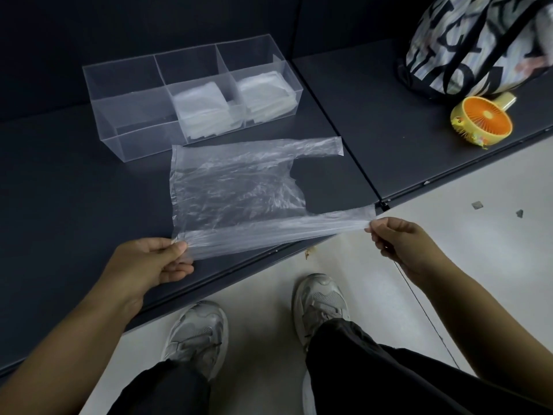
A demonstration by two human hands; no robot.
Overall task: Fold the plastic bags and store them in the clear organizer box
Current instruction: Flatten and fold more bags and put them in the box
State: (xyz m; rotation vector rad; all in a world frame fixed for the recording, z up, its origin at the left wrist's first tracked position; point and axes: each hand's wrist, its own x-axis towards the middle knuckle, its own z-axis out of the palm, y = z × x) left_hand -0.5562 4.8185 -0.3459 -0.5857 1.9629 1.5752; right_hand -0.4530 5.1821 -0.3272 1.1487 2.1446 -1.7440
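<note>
A clear plastic bag [230, 190] lies spread flat on the dark table [59, 181], its handles pointing right. My left hand [155, 262] pinches the bag's near left corner at the table's front. My right hand [398, 238] pinches the end of the near handle, past the table edge, and the near edge is pulled taut between both hands. Behind the bag stands the clear organizer box [125, 124] with three compartments. Folded bags [203, 112] lie in the middle compartment and more folded bags [266, 94] in the right one; the left one holds nothing.
A second dark table [374, 115] adjoins on the right, carrying a patterned tote bag [472, 46] and a small orange and yellow fan [481, 121]. My two shoes [320, 301] stand on the pale floor below the table's front edge.
</note>
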